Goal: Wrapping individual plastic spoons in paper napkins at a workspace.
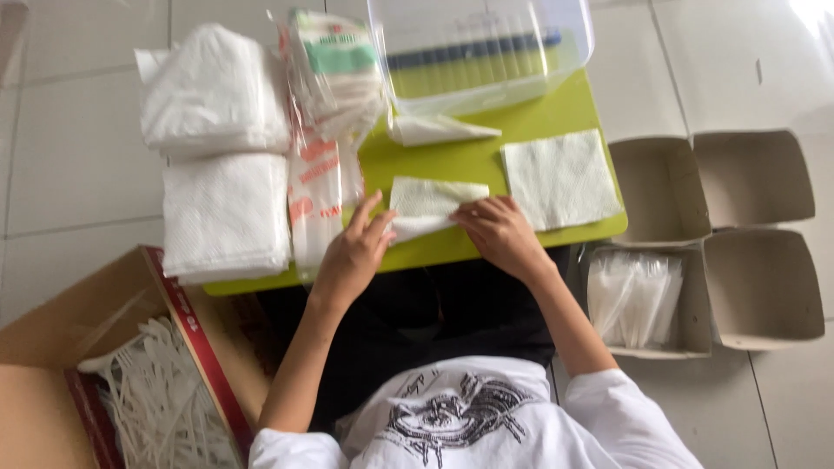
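On a small green table [460,161] lies a partly folded white paper napkin [427,207]. My left hand [356,252] presses its left end with fingers spread, and my right hand [497,233] pinches its right end. An unfolded square napkin [560,178] lies flat just to the right. Another folded napkin [439,130] rests farther back, by a clear plastic container [482,52].
Stacks of white napkins [221,156] and plastic-wrapped packets [326,113] fill the table's left side. A cardboard box [52,347] at lower left holds white plastic forks [152,399]. Open cardboard trays [756,234] sit on the floor at right, one holding bagged plastic cutlery [632,297].
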